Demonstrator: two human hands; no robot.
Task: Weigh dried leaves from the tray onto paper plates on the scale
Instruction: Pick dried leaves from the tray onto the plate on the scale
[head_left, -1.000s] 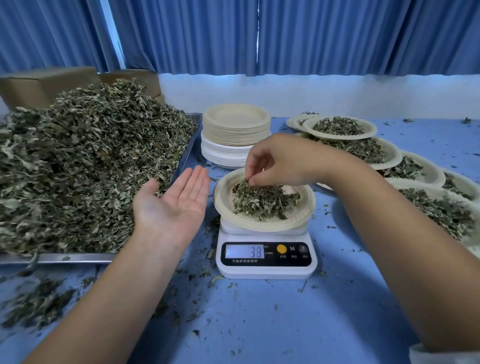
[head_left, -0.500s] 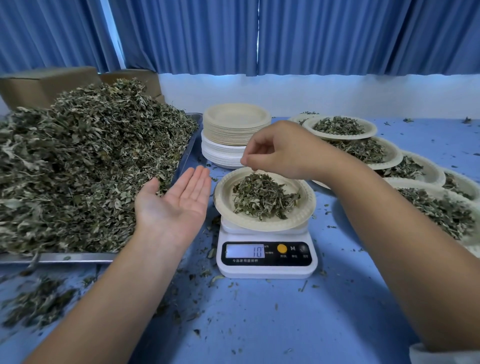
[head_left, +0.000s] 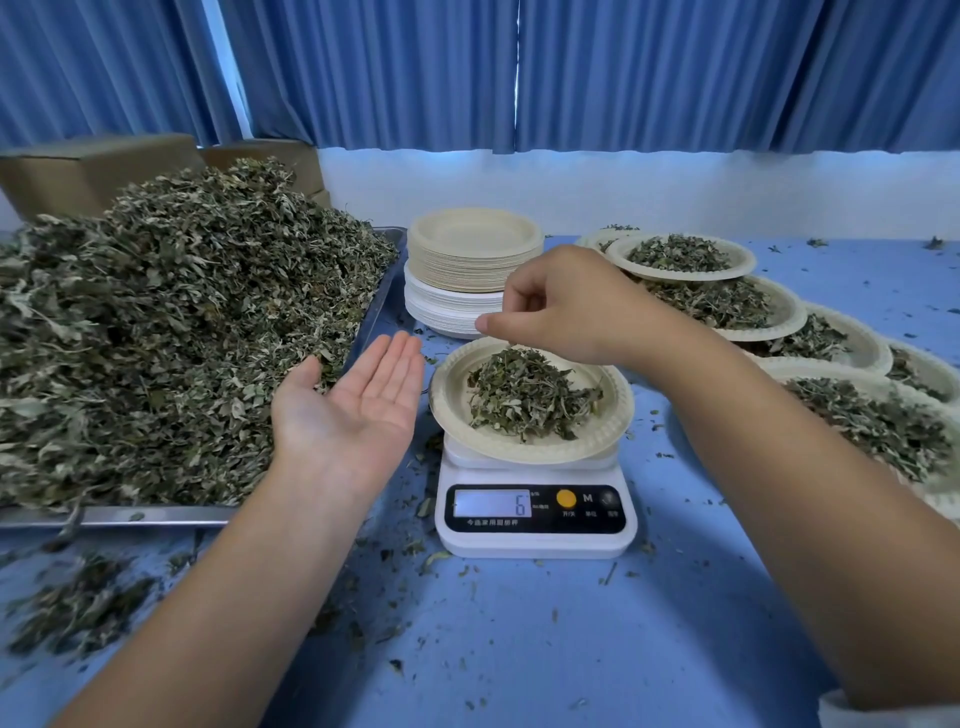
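Observation:
A metal tray (head_left: 130, 515) on the left carries a tall heap of dried leaves (head_left: 171, 322). In front of me a white scale (head_left: 535, 538) shows 6 on its display. A paper plate (head_left: 615, 415) sits on it with a small mound of leaves (head_left: 524, 400). My left hand (head_left: 358, 410) lies open, palm up and empty, between the tray and the scale. Just above the plate's far rim hovers my right hand (head_left: 561, 306), thumb and fingertips pinched together. No leaves show between them.
A stack of empty paper plates (head_left: 472, 244) stands behind the scale. Several filled plates (head_left: 680, 254) overlap in a row along the right side. Cardboard boxes (head_left: 88, 166) sit behind the tray. Loose leaf crumbs (head_left: 78, 608) litter the blue table at front left.
My right hand has lifted out of the plate's leaves and drawn back above the far rim. The scale reading fell from 38 to 10 to 6. The left hand stayed put.

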